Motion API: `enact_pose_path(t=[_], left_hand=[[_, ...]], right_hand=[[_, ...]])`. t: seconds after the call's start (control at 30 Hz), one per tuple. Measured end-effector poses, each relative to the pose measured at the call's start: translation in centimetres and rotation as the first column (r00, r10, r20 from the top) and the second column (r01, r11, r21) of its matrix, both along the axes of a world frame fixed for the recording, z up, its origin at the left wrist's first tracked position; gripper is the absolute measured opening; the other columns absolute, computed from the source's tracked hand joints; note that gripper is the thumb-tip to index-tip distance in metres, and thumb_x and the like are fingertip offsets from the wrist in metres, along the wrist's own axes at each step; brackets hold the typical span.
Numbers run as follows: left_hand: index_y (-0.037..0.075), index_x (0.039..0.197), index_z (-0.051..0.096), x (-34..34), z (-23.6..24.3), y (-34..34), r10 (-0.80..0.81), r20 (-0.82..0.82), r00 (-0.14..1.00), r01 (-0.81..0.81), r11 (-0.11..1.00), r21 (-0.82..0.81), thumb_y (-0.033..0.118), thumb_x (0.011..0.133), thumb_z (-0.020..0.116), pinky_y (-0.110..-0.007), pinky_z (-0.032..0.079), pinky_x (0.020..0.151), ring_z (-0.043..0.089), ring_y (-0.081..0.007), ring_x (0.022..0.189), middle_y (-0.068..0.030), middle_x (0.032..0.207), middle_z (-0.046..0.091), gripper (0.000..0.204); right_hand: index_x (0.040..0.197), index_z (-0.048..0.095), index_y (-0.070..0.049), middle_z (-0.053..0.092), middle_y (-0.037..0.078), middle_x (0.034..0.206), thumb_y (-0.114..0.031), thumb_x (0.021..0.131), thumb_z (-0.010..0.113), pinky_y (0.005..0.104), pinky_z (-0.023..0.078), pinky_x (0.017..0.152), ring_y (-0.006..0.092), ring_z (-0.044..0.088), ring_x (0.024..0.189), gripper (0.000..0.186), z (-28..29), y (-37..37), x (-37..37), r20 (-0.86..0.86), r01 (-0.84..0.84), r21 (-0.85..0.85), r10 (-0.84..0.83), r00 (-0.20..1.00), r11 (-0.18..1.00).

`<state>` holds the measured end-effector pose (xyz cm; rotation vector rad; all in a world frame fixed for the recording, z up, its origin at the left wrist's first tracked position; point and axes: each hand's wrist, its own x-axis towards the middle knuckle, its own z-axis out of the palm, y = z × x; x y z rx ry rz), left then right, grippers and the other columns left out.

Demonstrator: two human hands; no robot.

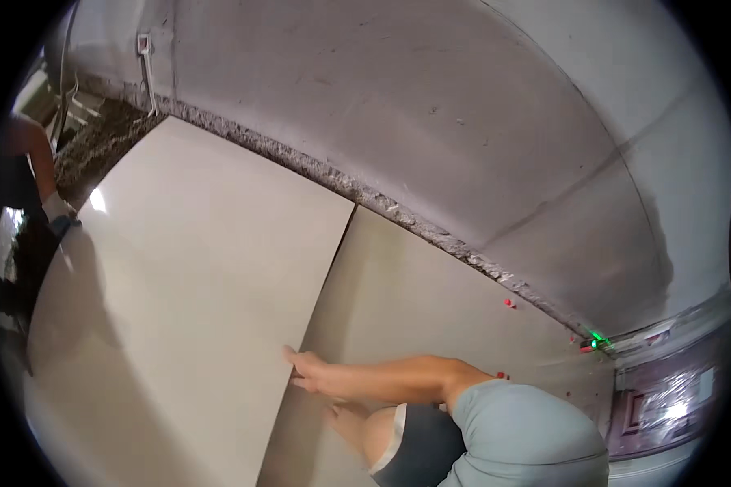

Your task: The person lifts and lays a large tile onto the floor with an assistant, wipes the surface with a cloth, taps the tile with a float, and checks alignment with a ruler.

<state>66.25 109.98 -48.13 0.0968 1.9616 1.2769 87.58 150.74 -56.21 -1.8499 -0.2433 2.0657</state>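
A large, pale, glossy tile [203, 260] fills the left and middle of the view, and its right edge meets a second pale tile [406, 280]. Along the upper part of that joint runs a dark, narrow gap. My right hand [307, 372] comes in from the lower right, its fingers stretched and apart, touching the first tile's right edge. Below the forearm is a bent bare leg [375, 438] in dark shorts with a pale hem. My left hand is out of view. At the far left, a co-worker's covered hand [61, 215] is at the tile's far edge.
A grey wall [365, 89] with a rough, broken lower strip borders the tiles. Red clips [509, 303] stand on the right-hand tiling. A device with a green light [594, 344] sits by the wall at right. Dark loose mortar or soil [105, 146] lies at upper left.
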Motion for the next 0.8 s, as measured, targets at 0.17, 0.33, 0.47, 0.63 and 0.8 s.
enact_pose_path(t=[0.17,0.33,0.47,0.63,0.8], left_hand=[[-0.001,0.149,0.021,-2.7,-5.7,-4.7,-0.173,-0.107,0.979,0.157,0.977,-0.141,-0.009,0.07,0.075,-0.042,0.048,0.096,0.052,-0.0266,0.111,-0.018,0.131,0.049,0.096],[-0.003,0.142,0.035,-4.3,-6.6,-5.1,-0.248,0.004,0.969,0.247,0.96,-0.135,-0.004,0.072,0.079,-0.041,0.049,0.092,0.056,-0.0262,0.104,-0.016,0.116,0.058,0.083],[-0.005,0.138,0.039,-3.9,-6.0,-3.0,-0.266,-0.152,0.952,0.202,0.918,-0.341,-0.001,0.072,0.08,-0.042,0.048,0.094,0.057,-0.0266,0.103,-0.0165,0.114,0.06,0.078],[-0.01,0.137,0.037,-2.7,-6.2,-2.1,-0.378,-0.164,0.911,0.278,0.857,-0.433,0.003,0.072,0.082,-0.044,0.045,0.099,0.057,-0.0292,0.106,-0.0213,0.12,0.059,0.08],[-0.011,0.138,0.036,-3.0,-8.1,-2.4,-0.271,-0.094,0.958,0.237,0.933,-0.271,0.004,0.07,0.083,-0.043,0.045,0.099,0.056,-0.0296,0.107,-0.0222,0.12,0.058,0.084]], right_hand=[[0.121,0.057,-0.01,0.062,0.001,0.116,-0.038,0.099,0.058,0.0399,0.043,0.104,0.0177,0.058,0.107,0.036,-0.1,0.2,0.5,-0.082,0.017,-0.075,-0.023,0.996,0.997],[0.119,0.057,-0.01,0.062,0.0,0.114,-0.039,0.099,0.058,0.0398,0.043,0.104,0.0177,0.059,0.104,0.035,-0.9,0.6,0.2,-0.053,0.025,-0.075,-0.03,0.998,0.997],[0.116,0.057,-0.01,0.063,0.0,0.111,-0.04,0.099,0.058,0.0398,0.044,0.103,0.0178,0.06,0.102,0.034,-1.6,1.6,0.0,-0.106,0.013,-0.036,-0.016,0.994,0.999],[0.115,0.058,-0.01,0.064,0.001,0.109,-0.04,0.099,0.057,0.0384,0.045,0.1,0.0175,0.06,0.1,0.034,-2.2,2.6,0.3,-0.063,0.015,-0.021,-0.016,0.998,1.0],[0.118,0.057,-0.01,0.062,0.001,0.112,-0.039,0.1,0.056,0.0385,0.044,0.102,0.0181,0.059,0.102,0.035,-2.7,3.2,1.0,-0.082,0.019,-0.034,-0.021,0.996,0.999]])
